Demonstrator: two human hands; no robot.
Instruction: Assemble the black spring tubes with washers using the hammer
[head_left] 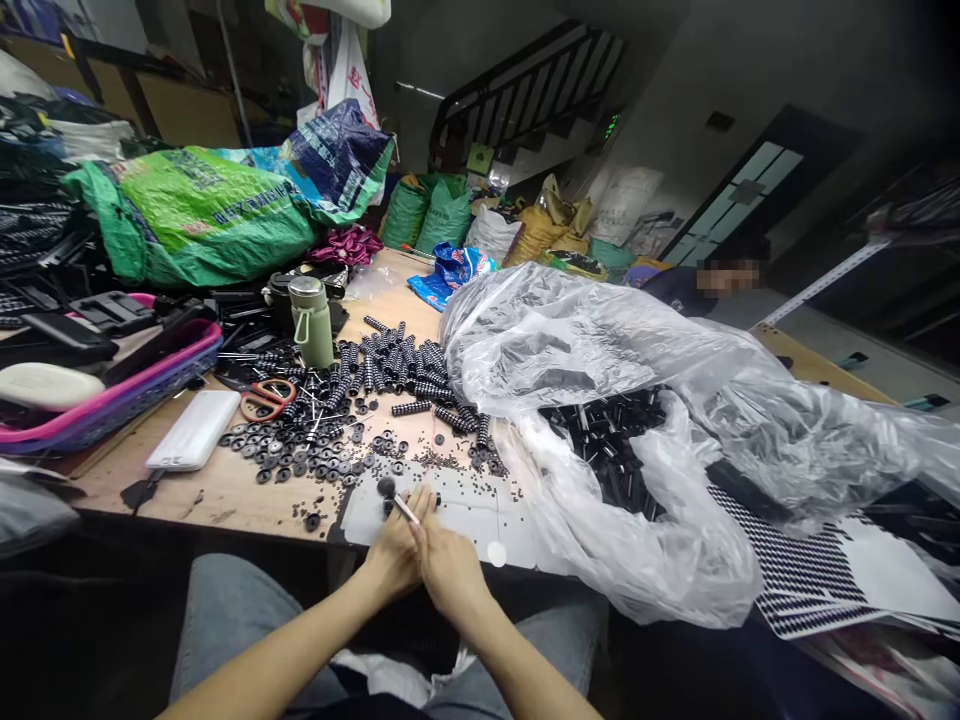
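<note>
My left hand (396, 548) is closed at the near edge of a pale grey board (480, 505), its fingers curled around a small black part (388, 506) that is mostly hidden. Pressed against it, my right hand (452, 568) is closed around a thin light-coloured stick (406, 508), which points up and left over the left fingers. A dark round piece (385, 487) shows just beyond the fingertips. Tiny black bits (450, 478) are scattered past the hands. Farther off lie black ring-shaped pieces (300, 462) and a heap of black-and-white patterned rollers (405, 360).
Clear plastic sheeting (585, 340) over black parts (611, 440) bulks up on the right. Left of the hands are orange-handled scissors (268, 399), a white power bank (193, 430), a green flask (311, 325) and a pink-purple basket (150, 385). Another person (686, 290) sits behind the plastic.
</note>
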